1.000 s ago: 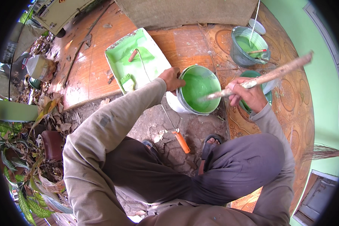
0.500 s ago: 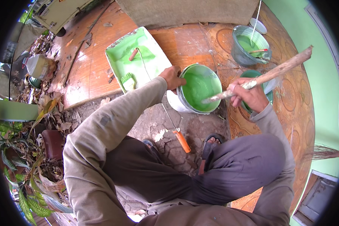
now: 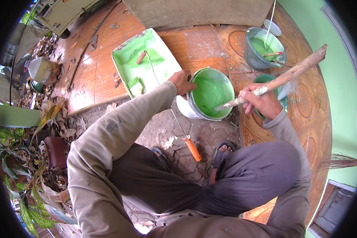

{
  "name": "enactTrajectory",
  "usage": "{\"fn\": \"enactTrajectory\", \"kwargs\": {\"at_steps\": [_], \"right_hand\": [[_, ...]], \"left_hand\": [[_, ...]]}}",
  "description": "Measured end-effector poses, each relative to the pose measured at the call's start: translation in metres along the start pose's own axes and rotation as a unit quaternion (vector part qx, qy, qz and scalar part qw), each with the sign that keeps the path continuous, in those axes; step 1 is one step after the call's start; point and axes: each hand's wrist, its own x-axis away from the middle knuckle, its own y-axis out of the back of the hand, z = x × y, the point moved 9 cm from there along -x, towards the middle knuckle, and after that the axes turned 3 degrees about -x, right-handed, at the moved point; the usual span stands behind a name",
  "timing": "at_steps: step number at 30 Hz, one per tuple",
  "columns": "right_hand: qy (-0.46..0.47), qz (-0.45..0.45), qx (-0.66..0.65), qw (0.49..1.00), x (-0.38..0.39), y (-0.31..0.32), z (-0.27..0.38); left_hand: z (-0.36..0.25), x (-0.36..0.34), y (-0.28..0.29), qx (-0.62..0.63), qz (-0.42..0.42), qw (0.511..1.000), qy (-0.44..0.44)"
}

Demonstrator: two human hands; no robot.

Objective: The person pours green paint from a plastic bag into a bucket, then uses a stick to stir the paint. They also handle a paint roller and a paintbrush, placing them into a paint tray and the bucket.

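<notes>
A white bucket of green paint leans tilted in front of me. My left hand grips its left rim, the thumb over the edge. My right hand is closed around a wooden stick, whose paint-coated lower end dips into the bucket. The stick's upper end points up to the right. Left of the bucket lies a white paint tray with green paint in it. A green-bristled brush and a paint roller with an orange handle rest there, the handle hanging over the near edge.
At the upper right stands a pail of green paint with a brush in it. A green container sits partly hidden behind my right hand. Potted plants and dry leaves line the left side. A green wall rises at right.
The stick's lower end has shifted slightly to the right and down inside the bucket, with my right hand barely moving. My left hand stays on the rim.
</notes>
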Motion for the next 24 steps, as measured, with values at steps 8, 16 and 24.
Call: {"fn": "enactTrajectory", "kwargs": {"at_steps": [8, 16, 24], "right_hand": [[-0.008, 0.014, -0.04, 0.999, -0.001, 0.002, -0.001], [-0.004, -0.009, -0.009, 1.0, -0.001, 0.003, 0.002], [0.014, -0.011, -0.022, 1.0, -0.003, 0.001, 0.009]], "left_hand": [[0.001, 0.0, -0.003, 0.004, 0.01, 1.0, -0.005], [-0.001, -0.001, -0.001, 0.0, 0.0, 1.0, -0.009], [0.006, -0.002, -0.001, -0.008, 0.0, 1.0, 0.003]]}}
